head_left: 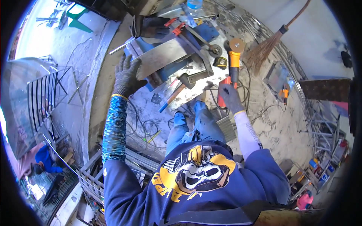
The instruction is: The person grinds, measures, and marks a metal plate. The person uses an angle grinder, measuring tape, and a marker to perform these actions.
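My left hand [128, 76], in a dark grey work glove, is open with its fingers spread, at the left end of a flat steel plate [164, 56] on the work table. My right hand [231, 99], also gloved, is closed over a red tool [221, 98] at the table's right side; the hand hides most of it. Just beyond that hand lies an orange angle grinder [234, 60] with a round disc. A hammer [183, 81] with a blue-ended wooden handle lies near the table's front. A black and yellow tape measure [220, 63] sits between plate and grinder.
A clamp with red parts [175, 27] is at the table's back. A straw broom [264, 47] leans on the right. Black cables [245, 88] loop across the floor. Another orange power tool [285, 94] lies farther right. A person in blue [45, 158] is at the far left.
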`<action>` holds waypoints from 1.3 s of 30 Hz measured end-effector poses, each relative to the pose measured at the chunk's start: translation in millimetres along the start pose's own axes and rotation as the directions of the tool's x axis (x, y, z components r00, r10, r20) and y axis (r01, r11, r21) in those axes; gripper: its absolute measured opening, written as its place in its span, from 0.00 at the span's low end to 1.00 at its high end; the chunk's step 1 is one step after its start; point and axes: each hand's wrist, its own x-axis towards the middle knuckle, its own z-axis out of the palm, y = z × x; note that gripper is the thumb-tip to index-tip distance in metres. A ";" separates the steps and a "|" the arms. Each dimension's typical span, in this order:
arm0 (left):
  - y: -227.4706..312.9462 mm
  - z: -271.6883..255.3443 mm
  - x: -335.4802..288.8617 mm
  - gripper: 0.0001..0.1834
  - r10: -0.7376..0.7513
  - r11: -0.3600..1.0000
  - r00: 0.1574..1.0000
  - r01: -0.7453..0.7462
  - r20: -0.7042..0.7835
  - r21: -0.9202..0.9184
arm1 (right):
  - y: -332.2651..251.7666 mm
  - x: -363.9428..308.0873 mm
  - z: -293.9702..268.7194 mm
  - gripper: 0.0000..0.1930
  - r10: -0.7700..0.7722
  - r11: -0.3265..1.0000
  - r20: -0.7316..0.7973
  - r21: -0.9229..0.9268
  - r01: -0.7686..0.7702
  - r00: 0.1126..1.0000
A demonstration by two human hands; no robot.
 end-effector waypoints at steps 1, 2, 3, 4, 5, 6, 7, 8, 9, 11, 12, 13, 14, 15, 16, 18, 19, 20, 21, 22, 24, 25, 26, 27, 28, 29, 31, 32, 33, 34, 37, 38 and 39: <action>4.1 -5.0 0.4 0.57 -0.044 0.999 0.998 0.043 0.047 0.018 | 3.3 13.7 -7.7 0.13 -0.032 0.999 -0.055 0.032 0.034 0.998; 7.4 -8.7 0.2 0.57 -0.093 0.995 0.991 0.089 0.093 0.040 | 7.4 25.9 -21.8 0.12 0.027 1.000 -0.110 0.013 -0.026 0.994; 9.8 -12.3 -1.9 0.57 -0.104 0.994 0.990 0.100 0.098 0.051 | 13.1 41.1 -34.7 0.12 0.080 0.997 -0.156 0.001 -0.081 0.984; 15.5 -13.9 -2.4 0.57 -0.098 0.994 0.994 0.096 0.043 0.042 | 17.9 58.6 -47.0 0.16 0.150 0.985 -0.205 -0.050 -0.164 0.967; 21.1 -16.5 -3.5 0.57 -0.092 0.995 0.996 0.092 -0.014 0.034 | 23.7 78.4 -58.1 0.21 0.214 0.964 -0.257 -0.097 -0.246 0.942; 26.4 -19.1 -4.1 0.57 -0.088 0.995 0.996 0.089 -0.010 0.035 | 37.5 99.8 -65.6 0.21 0.219 0.964 -0.257 -0.095 -0.250 0.941; 32.1 -23.7 -5.7 0.57 -0.074 0.997 0.997 0.075 -0.029 0.034 | 58.0 120.4 -69.6 0.28 0.165 0.936 -0.414 -0.220 -0.274 0.895; 37.1 -25.8 -6.1 0.57 -0.065 0.997 0.997 0.067 -0.045 0.034 | 78.3 136.7 -70.6 0.34 0.088 0.888 -0.546 -0.335 -0.314 0.833; 41.5 -26.4 -4.4 0.57 -0.068 0.997 0.997 0.069 -0.039 0.041 | 95.4 152.1 -69.2 0.34 0.095 0.890 -0.541 -0.331 -0.315 0.835; 44.7 -32.5 -5.3 0.57 -0.134 0.989 0.990 0.132 0.037 0.062 | 116.6 183.0 -61.5 0.46 0.274 0.846 -0.459 -0.303 -0.439 0.845; 38.6 -30.3 -13.5 0.56 -0.132 0.991 0.991 0.132 0.005 0.020 | 117.6 200.0 -50.5 0.48 0.320 0.870 -0.352 -0.259 -0.420 0.880; 48.6 -32.9 -15.4 0.52 -0.119 0.993 0.991 0.119 -0.059 -0.005 | 126.9 209.9 -48.7 0.52 0.350 0.877 -0.300 -0.229 -0.423 0.888; 57.9 -29.1 -17.9 0.49 -0.091 0.993 0.991 0.082 -0.102 -0.086 | 138.4 217.8 -50.9 0.55 0.375 0.882 -0.245 -0.203 -0.425 0.894; 67.3 -24.9 -23.0 0.46 -0.073 0.986 0.986 0.049 -0.150 -0.160 | 146.9 224.3 -51.7 0.53 0.417 0.864 -0.226 -0.201 -0.461 0.880; 83.8 -21.5 -26.3 0.45 -0.068 0.978 0.986 0.035 -0.153 -0.207 | 163.8 221.6 -54.6 0.51 0.397 0.895 -0.281 -0.092 -0.437 0.874; 124.8 -14.8 -43.5 0.41 -0.080 0.958 0.990 0.043 -0.117 -0.283 | 178.0 223.6 -53.3 0.49 0.359 0.910 -0.258 -0.119 -0.398 0.897; 146.8 -6.2 -47.7 0.40 -0.059 0.936 0.994 0.022 -0.095 -0.352 | 197.6 223.2 -74.6 0.45 0.374 0.923 -0.213 -0.015 -0.385 0.903; 163.0 3.7 -62.4 0.38 -0.078 0.910 0.995 0.045 -0.063 -0.413 | 180.2 229.6 -55.1 0.39 0.437 0.890 -0.191 -0.053 -0.453 0.879; 180.7 13.2 -72.3 0.36 -0.066 0.868 0.997 0.041 -0.034 -0.494 | 167.1 234.4 -49.0 0.34 0.425 0.859 -0.209 -0.213 -0.465 0.881; 198.0 17.4 -80.3 0.34 -0.051 0.838 0.998 0.058 0.027 -0.542 | 147.2 232.7 -40.7 0.32 0.432 0.877 -0.174 -0.146 -0.457 0.885; 232.2 30.9 -88.7 0.32 0.024 0.765 0.991 0.068 0.133 -0.640 | 139.2 216.7 -53.9 0.28 0.432 0.898 -0.167 -0.016 -0.440 0.886; 244.7 39.0 -90.5 0.30 0.066 0.731 0.981 0.076 0.181 -0.679 | 143.1 208.4 -62.7 0.25 0.420 0.907 -0.176 0.050 -0.418 0.890; 253.8 47.1 -90.6 0.29 0.115 0.690 0.986 0.007 0.119 -0.724 | 148.4 192.7 -71.3 0.21 0.365 0.910 -0.136 0.261 -0.322 0.921; 266.7 51.8 -87.4 0.30 0.131 0.650 0.987 -0.015 0.092 -0.759 | 163.1 172.1 -92.8 0.20 0.347 0.854 -0.089 0.441 -0.276 0.934; 276.6 74.9 -88.5 0.32 0.125 0.621 0.985 0.019 0.123 -0.783 | 157.7 150.8 -94.4 0.19 0.351 0.832 -0.164 0.507 -0.226 0.922; 285.2 97.6 -88.6 0.35 0.103 0.597 0.983 0.064 0.155 -0.800 | 137.8 130.9 -86.8 0.22 0.399 0.750 -0.212 0.635 -0.185 0.892; 305.0 84.4 -64.1 0.38 0.222 0.584 0.929 0.117 0.296 -0.803 | 103.9 86.3 -94.4 0.31 0.403 0.707 -0.168 0.681 -0.189 0.900; 320.2 97.7 -58.0 0.46 0.226 0.591 0.915 0.143 0.333 -0.794 | 70.1 65.9 -91.3 0.33 0.354 0.702 -0.178 0.699 -0.136 0.918; 339.0 116.5 -52.5 0.46 0.245 0.577 0.916 0.126 0.318 -0.807 | 47.3 44.3 -91.0 0.34 0.316 0.699 -0.206 0.711 -0.081 0.926; 358.2 135.4 -49.8 0.45 0.217 0.463 0.931 0.168 0.295 -0.870 | 30.7 27.1 -87.6 0.34 0.317 0.699 -0.234 0.712 -0.060 0.919; 373.0 133.3 -39.4 0.44 0.262 0.351 0.878 0.300 0.400 -0.887 | -11.0 -12.4 -73.6 0.37 0.344 0.736 -0.299 0.675 -0.057 0.890; 371.5 123.6 -36.0 0.43 0.294 0.373 0.806 0.399 0.514 -0.838 | -31.8 -24.0 -66.6 0.37 0.308 0.761 -0.322 0.648 -0.029 0.895; 375.3 134.8 -43.6 0.43 0.318 0.374 0.808 0.375 0.497 -0.848 | -53.0 -29.0 -63.8 0.38 0.261 0.787 -0.352 0.616 0.013 0.899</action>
